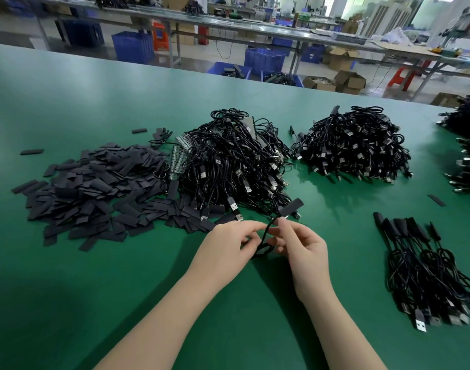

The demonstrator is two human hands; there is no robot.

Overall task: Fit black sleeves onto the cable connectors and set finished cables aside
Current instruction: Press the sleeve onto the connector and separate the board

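Both hands hold one black cable (pixel 265 237) just above the green table (pixel 121 303). My left hand (pixel 228 244) pinches its looped cord, and my right hand (pixel 300 252) pinches the cord close beside it. The cable runs up to a black sleeve (pixel 291 206) at its far end. A heap of flat black sleeves (pixel 95 188) lies to the left. A big pile of black USB cables (pixel 233 161) sits straight ahead. A row of sleeved cables (pixel 425 268) lies at the right.
A second cable pile (pixel 353 148) sits at the back right, and more cables (pixel 468 161) reach the right edge. Loose sleeves (pixel 32 152) lie scattered at the far left. Beyond the table stand blue crates (pixel 133 46), cardboard boxes and other benches.
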